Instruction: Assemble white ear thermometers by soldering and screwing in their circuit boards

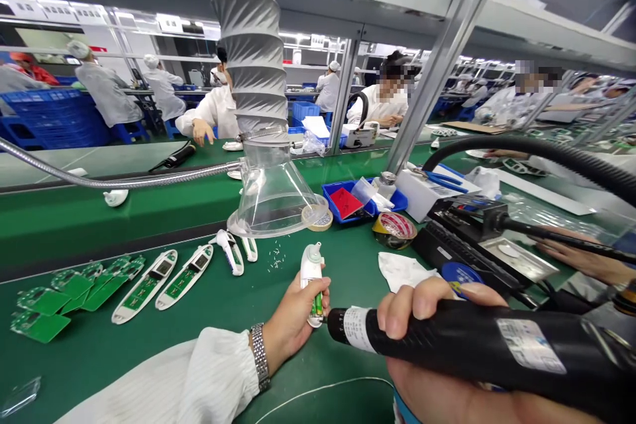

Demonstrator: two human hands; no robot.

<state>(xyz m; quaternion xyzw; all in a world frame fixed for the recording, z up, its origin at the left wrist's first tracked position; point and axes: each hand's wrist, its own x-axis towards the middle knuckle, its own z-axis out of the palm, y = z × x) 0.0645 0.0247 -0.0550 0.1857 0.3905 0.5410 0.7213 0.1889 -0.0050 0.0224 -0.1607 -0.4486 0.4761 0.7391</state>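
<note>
My left hand (298, 311) is closed around a white ear thermometer (311, 264), tip pointing away from me. A green board or battery shows in the opening in its back, partly under my thumb. My right hand (442, 338) grips a black electric screwdriver (472, 344), held nearly level. The screwdriver's front end points left at the thermometer's lower end; whether the bit touches it I cannot tell. Tiny pale pieces, perhaps screws (277, 260), lie scattered beyond my left hand. Left of them are white housing parts (230, 252) and two long white shells (145, 286) with green boards in them.
Several green circuit boards (44, 301) lie at the left. A clear extraction hood (273, 199) hangs over the bench. Behind are a blue tray (342, 212) and a tape roll (395, 228); a white cloth (405, 269) and black equipment (457, 245) lie right. Another person's hand (586, 258) is there.
</note>
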